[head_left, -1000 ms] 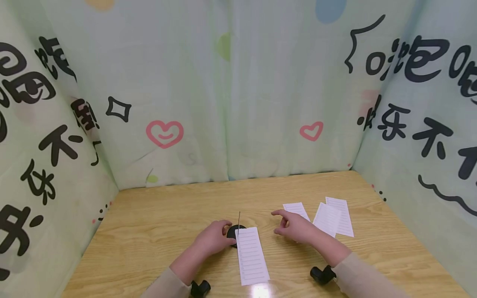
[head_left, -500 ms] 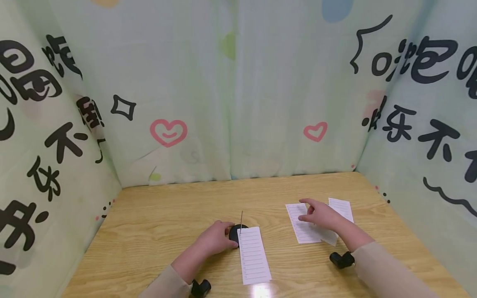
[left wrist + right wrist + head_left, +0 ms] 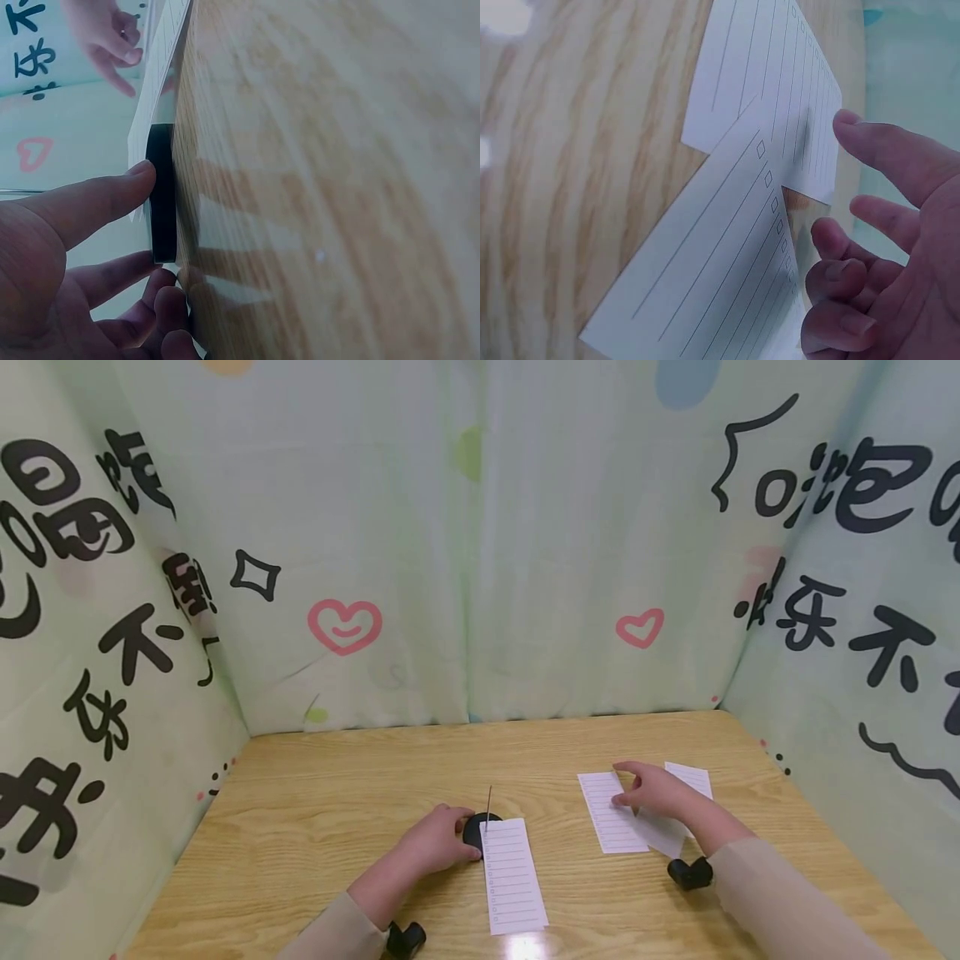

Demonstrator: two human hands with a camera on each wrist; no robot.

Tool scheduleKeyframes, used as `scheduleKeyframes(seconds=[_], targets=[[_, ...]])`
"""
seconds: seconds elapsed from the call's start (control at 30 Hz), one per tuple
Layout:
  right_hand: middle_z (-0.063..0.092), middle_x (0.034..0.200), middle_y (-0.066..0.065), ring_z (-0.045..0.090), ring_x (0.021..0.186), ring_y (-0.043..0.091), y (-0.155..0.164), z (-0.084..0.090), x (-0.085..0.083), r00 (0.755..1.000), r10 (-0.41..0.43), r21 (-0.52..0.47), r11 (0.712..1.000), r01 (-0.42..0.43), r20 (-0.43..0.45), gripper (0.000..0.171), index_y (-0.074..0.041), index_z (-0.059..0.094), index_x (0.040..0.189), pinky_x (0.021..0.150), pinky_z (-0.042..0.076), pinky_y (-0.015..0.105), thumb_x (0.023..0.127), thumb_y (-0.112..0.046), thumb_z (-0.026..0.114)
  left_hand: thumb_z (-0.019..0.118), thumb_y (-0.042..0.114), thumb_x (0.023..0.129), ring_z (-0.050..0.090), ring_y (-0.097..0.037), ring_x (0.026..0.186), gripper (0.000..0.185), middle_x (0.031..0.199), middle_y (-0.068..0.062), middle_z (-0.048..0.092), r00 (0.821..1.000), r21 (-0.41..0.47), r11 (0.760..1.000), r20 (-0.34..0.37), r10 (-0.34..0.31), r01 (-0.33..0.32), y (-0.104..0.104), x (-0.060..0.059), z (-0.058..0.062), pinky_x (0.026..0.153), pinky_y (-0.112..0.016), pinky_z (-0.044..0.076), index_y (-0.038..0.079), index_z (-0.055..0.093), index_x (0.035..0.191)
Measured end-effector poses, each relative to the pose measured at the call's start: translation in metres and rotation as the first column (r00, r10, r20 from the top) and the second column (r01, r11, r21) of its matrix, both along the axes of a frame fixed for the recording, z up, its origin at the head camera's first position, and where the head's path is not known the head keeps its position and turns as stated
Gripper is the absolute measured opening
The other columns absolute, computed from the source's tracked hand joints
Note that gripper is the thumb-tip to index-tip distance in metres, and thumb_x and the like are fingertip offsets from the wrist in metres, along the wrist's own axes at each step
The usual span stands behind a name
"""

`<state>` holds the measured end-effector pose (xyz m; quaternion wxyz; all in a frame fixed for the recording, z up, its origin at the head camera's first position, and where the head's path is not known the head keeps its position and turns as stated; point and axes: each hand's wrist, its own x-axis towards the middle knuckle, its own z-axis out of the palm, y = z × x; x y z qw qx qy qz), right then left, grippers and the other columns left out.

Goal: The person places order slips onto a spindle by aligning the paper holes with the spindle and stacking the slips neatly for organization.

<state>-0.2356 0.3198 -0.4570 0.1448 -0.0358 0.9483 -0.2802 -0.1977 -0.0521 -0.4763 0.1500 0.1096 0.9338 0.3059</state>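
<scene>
On the table stands a receipt spike with a black round base and a thin upright metal pin. My left hand holds the base at its left side; in the left wrist view the thumb lies on its rim and the fingers are at the far side. A lined white slip overlaps the base at the pin and extends toward me. My right hand is over several similar slips, thumb and index finger apart. Below it lie a left slip and an overlapping middle slip.
A third slip shows partly behind the right hand. Black wrist cameras sit under both forearms. The wooden table is bounded by printed curtains at the back and both sides.
My right hand has moved right, from beside the left slip to over the overlapping slips. The left slip now lies nearer the front, over the middle one. My left hand stays on the base.
</scene>
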Motion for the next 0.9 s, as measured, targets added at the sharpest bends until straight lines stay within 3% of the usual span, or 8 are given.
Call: scheduleKeyframes(seconds=[0.17, 0.3, 0.5, 0.9], targets=[[0.059, 0.089, 0.010, 0.051, 0.078, 0.022, -0.003, 0.000, -0.004, 0.999, 0.025, 0.064, 0.998, -0.028, 0.038, 0.072, 0.004, 0.043, 0.145, 0.074, 0.043, 0.040, 0.087, -0.023, 0.076, 0.085, 0.028, 0.078, 0.056, -0.024, 0.091, 0.064, 0.107, -0.009, 0.058, 1.000, -0.005, 1.000, 0.004, 0.001, -0.001, 0.000, -0.001, -0.001, 0.087, -0.048, 0.049, 0.010, 0.060, 0.134], [0.063, 0.108, 0.017, 0.053, 0.088, 0.026, -0.005, 0.001, -0.006, 0.998, 0.038, 0.126, 0.991, -0.045, 0.055, 0.071, 0.005, 0.045, 0.143, 0.089, 0.042, 0.050, 0.086, -0.023, 0.077, 0.085, 0.028, 0.079, 0.055, -0.024, 0.090, 0.064, 0.106, -0.009, 0.057, 1.000, -0.010, 1.000, 0.010, -0.002, 0.002, 0.000, -0.001, -0.001, 0.087, -0.048, 0.049, 0.011, 0.060, 0.135], [0.060, 0.121, 0.023, 0.052, 0.094, 0.029, -0.007, 0.001, -0.010, 0.998, 0.038, 0.155, 0.987, -0.046, 0.055, 0.068, 0.004, 0.048, 0.140, 0.093, 0.041, 0.054, 0.085, -0.022, 0.078, 0.085, 0.028, 0.079, 0.054, -0.023, 0.088, 0.063, 0.103, -0.008, 0.058, 1.000, -0.014, 1.000, -0.001, -0.009, 0.009, -0.001, -0.003, -0.002, 0.085, -0.046, 0.048, 0.010, 0.060, 0.134], [0.056, 0.096, 0.013, 0.052, 0.084, 0.025, -0.011, 0.001, -0.005, 0.999, 0.034, 0.148, 0.988, -0.033, -0.005, 0.056, 0.004, 0.055, 0.132, 0.078, 0.042, 0.043, 0.086, -0.019, 0.077, 0.085, 0.027, 0.079, 0.054, -0.023, 0.088, 0.062, 0.103, -0.008, 0.058, 1.000, -0.012, 1.000, -0.005, -0.005, 0.005, 0.001, -0.002, -0.001, 0.084, -0.047, 0.049, 0.010, 0.061, 0.134]])
